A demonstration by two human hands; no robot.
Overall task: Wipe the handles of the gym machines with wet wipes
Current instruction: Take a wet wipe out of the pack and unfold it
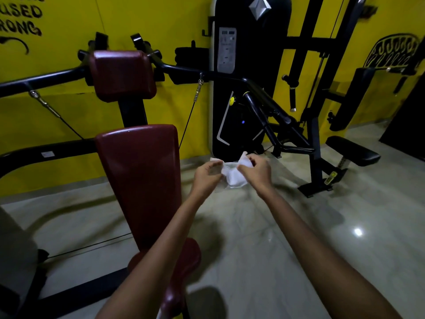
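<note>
Yellow gym wall (57,107) far; I see left hand (207,174) & right hand (256,170) both pinching white wet wipe (233,177), stretched btwn them, right of maroon seat pad (140,171).

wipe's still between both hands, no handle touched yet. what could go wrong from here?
1. Both the left hand and the right hand pinch the white wipe in mid-air over the floor; a slip could drop it.
2. It looks bunched, so wiping contact may be patchy.
3. The room is dim and the machine handles are black, so missed spots seem likely.
</note>
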